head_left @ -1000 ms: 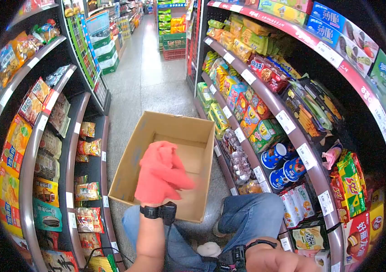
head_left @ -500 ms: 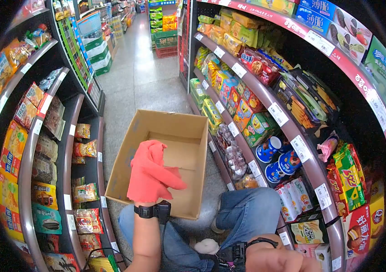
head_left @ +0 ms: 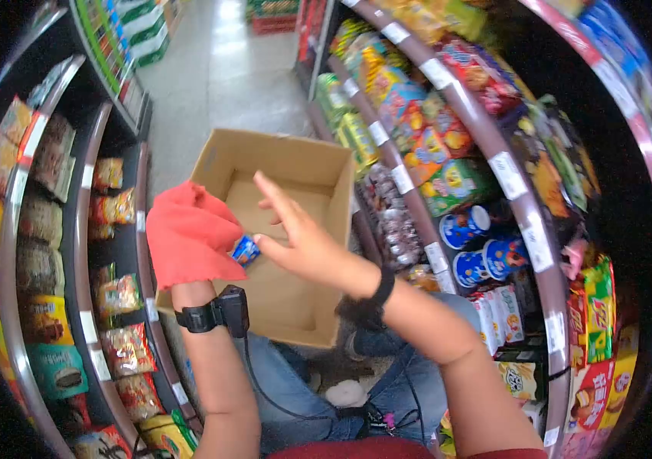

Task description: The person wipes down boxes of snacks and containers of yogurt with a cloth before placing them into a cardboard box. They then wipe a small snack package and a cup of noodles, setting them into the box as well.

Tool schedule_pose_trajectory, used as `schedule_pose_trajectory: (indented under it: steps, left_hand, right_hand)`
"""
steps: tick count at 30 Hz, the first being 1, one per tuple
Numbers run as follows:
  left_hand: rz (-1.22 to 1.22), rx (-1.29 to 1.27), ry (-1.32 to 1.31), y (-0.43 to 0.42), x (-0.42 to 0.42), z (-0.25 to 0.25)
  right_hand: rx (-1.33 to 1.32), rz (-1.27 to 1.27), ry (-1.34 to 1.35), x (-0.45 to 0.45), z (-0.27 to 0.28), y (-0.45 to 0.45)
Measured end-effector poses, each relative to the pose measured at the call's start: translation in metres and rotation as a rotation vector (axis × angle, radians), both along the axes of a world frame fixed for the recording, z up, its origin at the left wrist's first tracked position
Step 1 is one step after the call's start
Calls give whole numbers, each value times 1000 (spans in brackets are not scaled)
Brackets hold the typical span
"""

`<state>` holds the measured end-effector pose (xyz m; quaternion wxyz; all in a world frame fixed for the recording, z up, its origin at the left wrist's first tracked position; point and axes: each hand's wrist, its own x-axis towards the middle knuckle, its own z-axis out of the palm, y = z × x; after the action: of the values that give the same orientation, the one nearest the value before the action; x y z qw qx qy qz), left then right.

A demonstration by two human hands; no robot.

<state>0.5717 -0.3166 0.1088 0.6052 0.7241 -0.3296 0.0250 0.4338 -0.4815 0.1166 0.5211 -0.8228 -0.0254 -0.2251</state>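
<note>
A red cloth point(head_left: 192, 237) is draped over my left hand, hiding its fingers. At the cloth's right edge shows a small blue packet point(head_left: 246, 250); whether my left hand grips it is hidden. My right hand point(head_left: 295, 233) is over the cardboard box point(head_left: 295, 306), fingers apart, with the thumb close to the blue packet and nothing visibly held. Below both hands, the open box sits on the floor in front of my legs, and its visible inside shows bare cardboard.
Shelves of packaged snacks curve along the left point(head_left: 73, 229) and the right point(head_left: 464, 138). Blue snack tubs point(head_left: 465, 227) stand on the right shelf. The tiled aisle floor point(head_left: 211, 84) runs ahead beyond the box. My jeans-clad legs are below the box.
My right hand has come up from the lower right to over the box. The cloth-covered left hand has shifted left, and the blue packet now shows. The view has tilted down.
</note>
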Motion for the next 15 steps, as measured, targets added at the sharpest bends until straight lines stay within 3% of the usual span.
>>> schedule_pose_trajectory:
  steps: [2,3,4,5,7,9,11,13,15]
  left_hand:
    - [113,15,58,11,-6,5]
    - [168,22,90,16,-9,8]
    - [190,-224,301,19,-10,8]
    - [230,-283,355,25,-10,2]
    - [294,-231,319,38,-7,-12]
    - [338,-147,277,53,-4,-27]
    - [366,-78,256,66,-3,-37]
    - [384,-19,246,76,-6,-42]
    - [395,37,241,83,-9,-45]
  right_hand:
    - [-285,238,458,23,-80,-11]
    - [-167,481,778,28,-80,-11]
    - [-347,576,927,35,-172,-15]
    - [-334,662,1198,39,-166,-12]
    - [-481,621,1301,41,-242,-12]
    - [-581,391,1304,52,-294,-6]
    - [-520,128,1125,60,-303,-2]
    - [-689,-30,1006,69,-329,11]
    - [-786,-49,910,80,-348,21]
